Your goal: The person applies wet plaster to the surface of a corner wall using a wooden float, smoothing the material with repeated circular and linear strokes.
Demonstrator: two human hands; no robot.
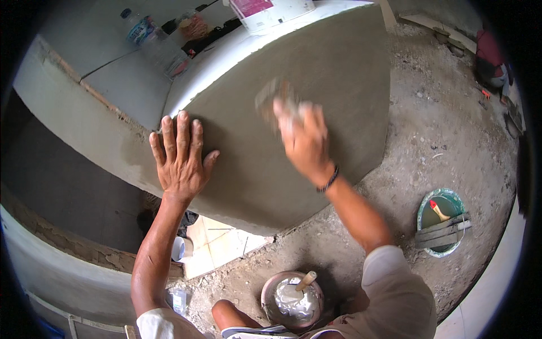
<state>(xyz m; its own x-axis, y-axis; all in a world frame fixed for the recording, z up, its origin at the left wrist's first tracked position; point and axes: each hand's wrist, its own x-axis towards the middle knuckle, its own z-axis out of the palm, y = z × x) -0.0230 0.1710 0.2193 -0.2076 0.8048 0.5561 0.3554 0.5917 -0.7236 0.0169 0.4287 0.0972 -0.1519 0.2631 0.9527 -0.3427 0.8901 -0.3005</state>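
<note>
A smooth grey-brown plastered wall face (243, 169) rises in front of me. My left hand (183, 161) lies flat against its left part, fingers spread, the tips near the pale top edge. Over the middle of the plaster, my right hand (305, 133) is closed around a greyish-brown pad-like thing (274, 101). Motion smears that thing, so its exact kind does not show. It appears to be against the plaster. Below, by my knee, a round bowl (266, 294) holds wet white-grey paste, with a wooden-handled tool (306, 280) standing in it.
At right on the rough dirt floor (418, 135) stands a green bucket (424, 198) with a red-tipped brush (439, 210) and grey bars across it. A white tub (276, 14) and a plastic bottle (152, 39) sit above the wall. Another person (491, 59) is at far right.
</note>
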